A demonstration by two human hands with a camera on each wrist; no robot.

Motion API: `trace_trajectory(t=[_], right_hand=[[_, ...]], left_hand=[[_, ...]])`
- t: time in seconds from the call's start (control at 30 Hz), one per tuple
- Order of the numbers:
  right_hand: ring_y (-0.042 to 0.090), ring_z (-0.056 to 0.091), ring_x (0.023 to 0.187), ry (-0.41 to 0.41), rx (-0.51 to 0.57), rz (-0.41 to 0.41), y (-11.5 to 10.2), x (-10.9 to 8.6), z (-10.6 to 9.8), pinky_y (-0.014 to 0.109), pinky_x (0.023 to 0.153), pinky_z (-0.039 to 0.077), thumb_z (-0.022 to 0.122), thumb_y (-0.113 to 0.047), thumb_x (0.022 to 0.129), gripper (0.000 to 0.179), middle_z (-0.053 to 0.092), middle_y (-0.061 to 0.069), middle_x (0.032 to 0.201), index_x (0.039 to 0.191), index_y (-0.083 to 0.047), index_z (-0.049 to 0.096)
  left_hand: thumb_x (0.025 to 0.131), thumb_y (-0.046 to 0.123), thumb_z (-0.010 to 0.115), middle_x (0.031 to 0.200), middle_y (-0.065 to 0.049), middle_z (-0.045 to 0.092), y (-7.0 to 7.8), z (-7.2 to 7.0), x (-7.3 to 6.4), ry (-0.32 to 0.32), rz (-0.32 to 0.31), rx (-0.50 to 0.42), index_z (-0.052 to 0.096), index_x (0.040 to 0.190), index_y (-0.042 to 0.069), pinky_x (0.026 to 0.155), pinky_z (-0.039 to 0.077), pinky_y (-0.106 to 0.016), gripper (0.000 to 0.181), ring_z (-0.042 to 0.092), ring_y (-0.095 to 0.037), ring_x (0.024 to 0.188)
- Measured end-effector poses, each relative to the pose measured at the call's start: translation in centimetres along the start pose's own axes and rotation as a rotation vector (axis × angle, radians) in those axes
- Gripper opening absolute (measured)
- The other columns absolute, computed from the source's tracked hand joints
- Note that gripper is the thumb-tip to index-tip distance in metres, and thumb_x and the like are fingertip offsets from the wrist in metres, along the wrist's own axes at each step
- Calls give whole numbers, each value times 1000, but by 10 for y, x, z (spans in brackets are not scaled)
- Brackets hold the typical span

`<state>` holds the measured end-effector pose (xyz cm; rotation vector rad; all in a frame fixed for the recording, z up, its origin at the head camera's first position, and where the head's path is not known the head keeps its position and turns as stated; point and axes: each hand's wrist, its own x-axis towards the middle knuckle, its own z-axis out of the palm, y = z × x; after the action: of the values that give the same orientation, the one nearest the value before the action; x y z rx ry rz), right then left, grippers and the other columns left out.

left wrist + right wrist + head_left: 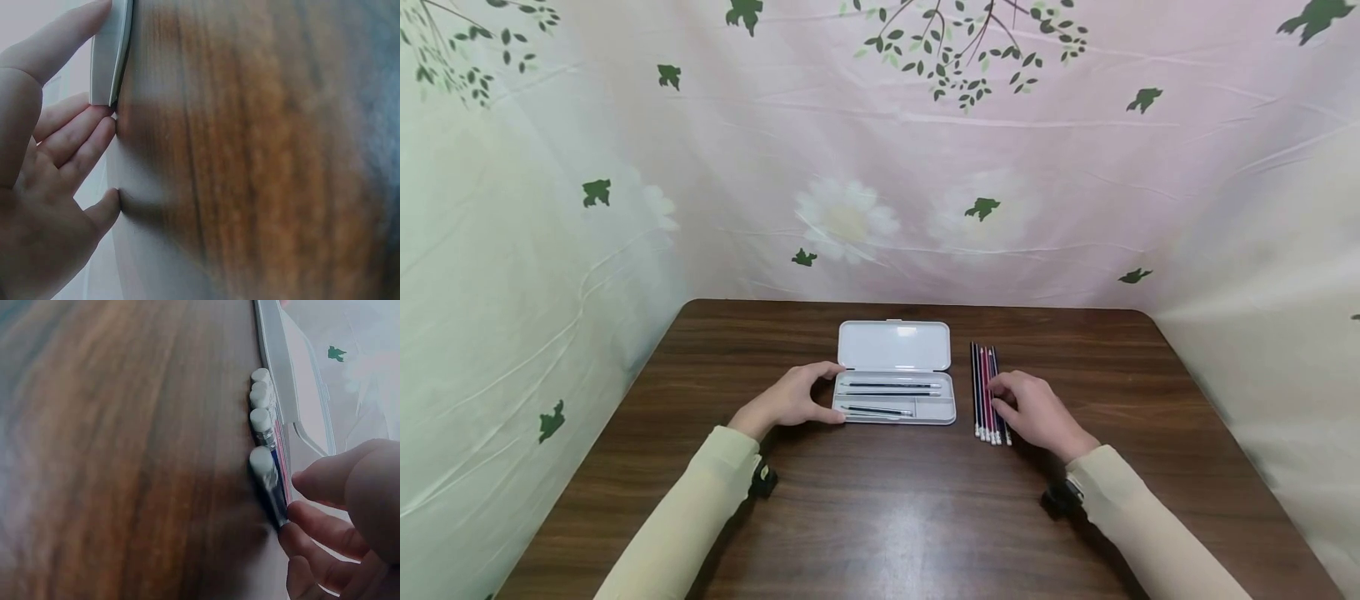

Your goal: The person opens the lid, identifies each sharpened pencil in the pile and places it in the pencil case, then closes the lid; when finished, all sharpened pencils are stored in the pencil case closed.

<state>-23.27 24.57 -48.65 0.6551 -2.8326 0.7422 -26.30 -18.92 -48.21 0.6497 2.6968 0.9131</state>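
A white pencil case (934, 410) lies with its lid (893, 345) raised at the back. Dark pencils (889, 393) lie lengthwise in its rear compartment, and shorter dark sticks (876, 411) in the front one. My left hand (790, 396) holds the case's left end, thumb at the near corner and fingers at the far one. Right of the case, several dark and red pencils (983, 392) lie side by side, white erasers (261, 419) towards me. My right hand (1033, 408) is over their right side, thumb and forefinger apart, fingertips right at the outermost pencil (270, 494).
The brown wooden table (880, 500) has rounded back corners. Pale fabric (910, 275) printed with leaves, birds and flowers hangs behind it and along both sides. Each wrist bears a small black camera (763, 479).
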Motion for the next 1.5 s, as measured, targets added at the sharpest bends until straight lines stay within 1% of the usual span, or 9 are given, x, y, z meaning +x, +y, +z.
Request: trace_trajectory(t=[0.13, 0.33, 0.5, 0.7, 0.83, 1.1, 1.37, 1.5], right_hand=[[16, 64, 82, -7, -21, 23, -3, 2, -3, 37, 72, 57, 77, -6, 93, 18, 71, 7, 97, 110, -3, 74], [23, 67, 85, -6, -36, 62, -5, 5, -3, 45, 76, 59, 76, -7, 92, 20, 72, 13, 96, 109, 3, 73], [23, 66, 82, -1, -42, 72, -6, 6, -1, 43, 73, 59, 77, -5, 90, 22, 71, 16, 95, 109, 6, 72], [22, 63, 78, 2, -59, 65, -8, 7, 0, 41, 70, 56, 74, -2, 89, 21, 69, 14, 90, 108, 7, 71], [21, 60, 78, -20, -67, 92, -10, 6, -1, 39, 69, 55, 73, -2, 89, 22, 67, 12, 90, 109, 6, 70], [23, 61, 78, -38, -89, 116, -13, 9, -3, 43, 70, 57, 75, -3, 88, 26, 68, 14, 90, 111, 6, 70], [23, 58, 74, -44, -138, 139, -23, 12, -4, 42, 66, 54, 75, -2, 83, 30, 63, 10, 82, 110, 7, 68], [24, 58, 73, -43, -146, 161, -27, 14, -4, 43, 66, 54, 76, -3, 82, 29, 66, 13, 84, 109, 7, 68]], left_hand=[[78, 47, 93, 139, -5, 62, 0, -1, 0, -1, -1, 5, 56, 150, 17, 117, 41, -48, 86, 54, -23, 134], [78, 47, 93, 138, -4, 62, 0, -1, 0, 2, -1, 9, 56, 150, 17, 116, 41, -49, 86, 55, -23, 133], [78, 47, 93, 139, -4, 62, 1, 0, 0, 0, 2, 10, 56, 150, 17, 116, 41, -49, 86, 55, -23, 133], [78, 48, 93, 139, -4, 62, 0, 0, 0, -1, -6, 12, 56, 150, 18, 117, 41, -49, 86, 54, -23, 134], [78, 49, 92, 139, -4, 62, -1, 1, -1, -4, -7, 10, 56, 150, 18, 117, 41, -49, 87, 54, -23, 134], [78, 49, 93, 139, -4, 62, -1, 1, -1, -3, -6, 6, 56, 150, 18, 117, 40, -49, 87, 54, -23, 134], [78, 48, 93, 138, -3, 62, -1, 1, -1, -1, -10, 3, 56, 150, 18, 117, 41, -49, 86, 54, -23, 134], [78, 47, 93, 138, -3, 62, 0, 1, -1, 3, -12, 3, 57, 150, 18, 117, 40, -49, 86, 54, -22, 134]])
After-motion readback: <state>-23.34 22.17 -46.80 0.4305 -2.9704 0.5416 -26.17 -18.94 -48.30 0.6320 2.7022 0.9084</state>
